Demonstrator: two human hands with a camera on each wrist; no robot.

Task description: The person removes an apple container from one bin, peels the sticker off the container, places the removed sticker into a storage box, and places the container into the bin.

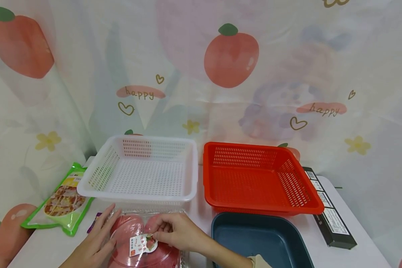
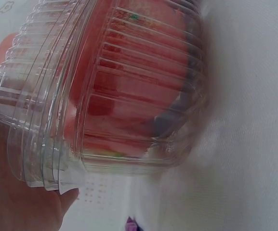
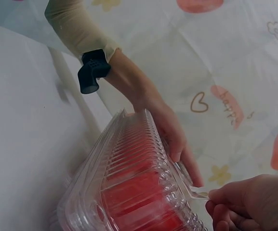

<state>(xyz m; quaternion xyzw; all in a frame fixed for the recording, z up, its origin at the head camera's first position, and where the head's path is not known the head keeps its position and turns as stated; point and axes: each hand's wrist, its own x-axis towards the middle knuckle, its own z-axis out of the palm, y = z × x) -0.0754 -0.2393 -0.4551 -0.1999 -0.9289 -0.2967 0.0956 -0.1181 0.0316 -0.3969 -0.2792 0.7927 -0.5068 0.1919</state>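
A clear plastic clamshell box [image 1: 167, 257] with large red, rounded contents lies at the front of the table. On its lid is a white label [image 1: 139, 245] with a small picture. My right hand [image 1: 179, 232] pinches the label's right edge; the right wrist view shows a lifted strip [image 3: 196, 193] between thumb and finger. Against the lid's left side rests my left hand [image 1: 92, 242], its fingers extended. The left wrist view has the box's ribbed side [image 2: 139, 86] close up, with part of the left hand [image 2: 18, 192] at its rim.
Behind the box stands a white perforated basket [image 1: 137, 197], with a red basket [image 1: 251, 206] to its right. A dark blue tub [image 1: 254, 219] is at front right. A green-edged food bag [image 1: 61, 203] lies left, a long black box [image 1: 333, 216] right. A small purple packet [image 1: 93, 223] is partly hidden.
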